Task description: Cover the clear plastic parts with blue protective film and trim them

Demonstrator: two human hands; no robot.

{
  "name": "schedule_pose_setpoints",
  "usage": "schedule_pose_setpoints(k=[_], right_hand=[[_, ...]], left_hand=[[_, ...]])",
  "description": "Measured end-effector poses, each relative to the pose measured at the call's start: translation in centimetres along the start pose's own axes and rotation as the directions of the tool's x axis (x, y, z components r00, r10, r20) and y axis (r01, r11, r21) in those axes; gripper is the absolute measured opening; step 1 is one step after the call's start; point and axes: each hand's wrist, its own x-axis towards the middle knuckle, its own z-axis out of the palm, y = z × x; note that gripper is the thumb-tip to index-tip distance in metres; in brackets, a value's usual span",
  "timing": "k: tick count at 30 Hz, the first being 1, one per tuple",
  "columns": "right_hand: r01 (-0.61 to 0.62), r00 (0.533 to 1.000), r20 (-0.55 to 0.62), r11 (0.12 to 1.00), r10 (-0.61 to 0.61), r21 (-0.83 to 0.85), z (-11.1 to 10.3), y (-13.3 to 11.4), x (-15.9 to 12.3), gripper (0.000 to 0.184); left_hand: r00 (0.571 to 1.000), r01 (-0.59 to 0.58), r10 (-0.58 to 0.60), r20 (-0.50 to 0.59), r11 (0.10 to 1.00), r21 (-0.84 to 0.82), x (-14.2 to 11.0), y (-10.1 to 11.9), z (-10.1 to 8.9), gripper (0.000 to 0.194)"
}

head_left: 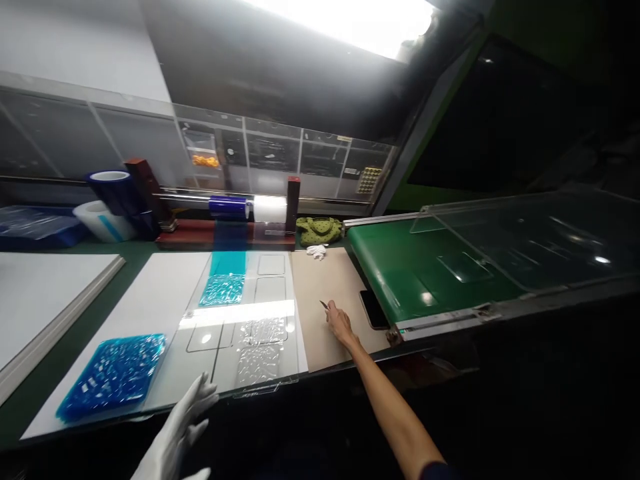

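Observation:
My left hand (183, 417), in a white glove, is held low at the front edge of the bench, fingers apart with nothing in them. It is nearest to the glass sheet (227, 363), which has dark rounded outlines on it. My right hand (339, 322) is bare and closed on a small dark pointed tool (324, 305) over the brown board (320, 350); its exact kind is too small to tell. A strip of teal film (227, 263) runs from a blue roll onto the glass. Crinkled clear film (259, 363) lies at the glass's front right.
A stack of blue film pieces (117, 373) lies at left. Behind stand a roll holder (225, 233) with a blue roll (229, 207) and a white roll (270, 209). A phone (373, 310) lies beside the green conveyor belt (400, 267). A green spotted pouch (320, 231) sits behind.

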Motion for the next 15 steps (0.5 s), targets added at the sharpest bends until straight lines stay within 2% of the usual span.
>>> schedule_pose_setpoints(k=[1, 3, 4, 5, 7, 9, 12, 13, 15], right_hand=[[0.052, 0.998, 0.028, 0.998, -0.053, 0.033, 0.0, -1.0, -1.4, 0.025], [0.164, 0.979, 0.091, 0.970, -0.182, 0.178, -0.3, -3.3, -4.9, 0.030], [0.217, 0.953, 0.128, 0.914, -0.274, 0.343, -0.7, -4.5, -7.0, 0.032], [0.226, 0.919, 0.171, 0.830, -0.356, 0.510, -1.3, -5.7, -9.1, 0.034], [0.152, 0.841, 0.295, 0.721, -0.454, 0.676, -2.8, -7.8, -13.1, 0.036], [0.149, 0.821, 0.316, 0.713, -0.476, 0.686, -4.2, -9.4, -16.0, 0.037], [0.226, 0.819, 0.289, 0.741, -0.496, 0.632, -4.9, -10.8, -18.1, 0.031], [0.235, 0.819, 0.292, 0.753, -0.493, 0.615, -4.8, -11.1, -18.3, 0.033], [0.228, 0.832, 0.298, 0.779, -0.468, 0.584, -4.3, -11.3, -18.3, 0.053]], left_hand=[[1.000, 0.012, -0.011, -0.005, 0.998, 0.054, -0.1, 1.3, -0.2, 0.091], [0.999, 0.005, -0.016, 0.041, 0.964, 0.264, -0.1, 4.0, -0.3, 0.105], [0.995, -0.041, 0.008, 0.095, 0.936, 0.349, 0.0, 5.1, -0.3, 0.110], [0.992, -0.089, 0.042, 0.120, 0.903, 0.421, 0.2, 6.1, -0.2, 0.112], [0.981, -0.182, 0.119, 0.153, 0.836, 0.518, 0.6, 7.2, -0.1, 0.115], [0.968, -0.248, 0.180, 0.174, 0.787, 0.564, 0.9, 7.7, 0.0, 0.116], [0.941, -0.332, 0.226, 0.251, 0.764, 0.553, 1.0, 8.1, 0.2, 0.114], [0.933, -0.351, 0.238, 0.271, 0.766, 0.538, 1.0, 8.4, 0.3, 0.113], [0.923, -0.370, 0.251, 0.290, 0.780, 0.505, 0.9, 8.9, 0.4, 0.112]])
